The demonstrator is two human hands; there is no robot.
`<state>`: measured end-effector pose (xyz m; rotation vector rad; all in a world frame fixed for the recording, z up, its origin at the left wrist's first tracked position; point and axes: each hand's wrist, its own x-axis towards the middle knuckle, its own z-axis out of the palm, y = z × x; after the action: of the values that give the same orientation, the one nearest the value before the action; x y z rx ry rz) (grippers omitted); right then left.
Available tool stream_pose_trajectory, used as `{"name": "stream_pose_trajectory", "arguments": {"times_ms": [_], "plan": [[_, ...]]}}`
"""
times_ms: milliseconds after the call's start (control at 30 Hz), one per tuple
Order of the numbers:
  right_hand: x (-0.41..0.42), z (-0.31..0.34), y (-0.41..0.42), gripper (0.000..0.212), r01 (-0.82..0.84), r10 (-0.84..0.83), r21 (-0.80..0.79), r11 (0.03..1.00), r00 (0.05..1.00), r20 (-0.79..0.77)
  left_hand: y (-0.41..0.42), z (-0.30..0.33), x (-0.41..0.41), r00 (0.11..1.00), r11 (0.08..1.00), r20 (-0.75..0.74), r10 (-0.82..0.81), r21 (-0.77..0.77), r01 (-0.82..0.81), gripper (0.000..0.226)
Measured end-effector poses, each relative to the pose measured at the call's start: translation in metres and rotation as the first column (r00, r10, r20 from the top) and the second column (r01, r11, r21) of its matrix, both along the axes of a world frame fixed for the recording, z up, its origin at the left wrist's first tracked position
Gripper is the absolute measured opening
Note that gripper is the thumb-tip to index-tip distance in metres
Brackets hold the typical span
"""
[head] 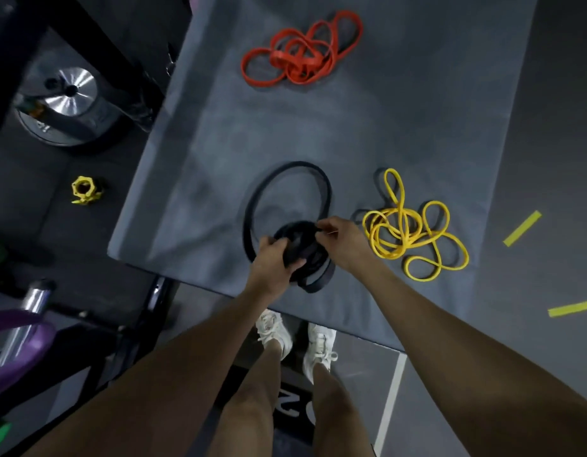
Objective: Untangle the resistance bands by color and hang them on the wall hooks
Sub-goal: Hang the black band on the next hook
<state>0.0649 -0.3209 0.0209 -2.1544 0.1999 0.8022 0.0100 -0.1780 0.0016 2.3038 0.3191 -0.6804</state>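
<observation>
Grey padded mat (318,133) covers most of the frame, long axis running away from the person; its far end is cut off at the top edge, near edge ends just ahead of the white sneakers (274,331). Bare mat lies open between the three band piles and along the left margin. Dark gym floor (549,127) to the right, with two yellow-green tape strips (522,228). Left side murky: a round steel weight plate (68,103) under a dark rack post, a purple band (18,351) blurred and cut by the frame edge, a small yellow barbell collar (84,190) on the floor. Tangled red-orange rubber bands (302,49) lie at the far end of the mat, well apart from the rest. Tangled yellow rubber bands (414,225) sit near the right edge, one loop pointing away. Black rubber bands (287,206) sit by the near edge, one big loop standing open away from the person, the bunched part partly hidden under the hands. Left hand (274,258) grips the bunch, fingers curled round it. Right hand (343,239) pinches a black strand at the bunch's top, fingertips together.
</observation>
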Motion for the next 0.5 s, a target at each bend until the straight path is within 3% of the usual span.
{"name": "stream_pose_trajectory", "arguments": {"times_ms": [200,500], "plan": [[0.019,0.081,0.019,0.045,-0.104,0.095,0.103,0.989,0.991,0.091,0.016,0.081,0.025,0.977,0.977,0.127,0.172,-0.146,-0.153,0.021],[0.08,0.26,0.075,0.057,-0.284,0.204,0.116,0.952,0.867,0.454,0.068,0.27,0.079,0.927,0.974,0.341,0.153,-0.211,-0.083,0.021]]}}
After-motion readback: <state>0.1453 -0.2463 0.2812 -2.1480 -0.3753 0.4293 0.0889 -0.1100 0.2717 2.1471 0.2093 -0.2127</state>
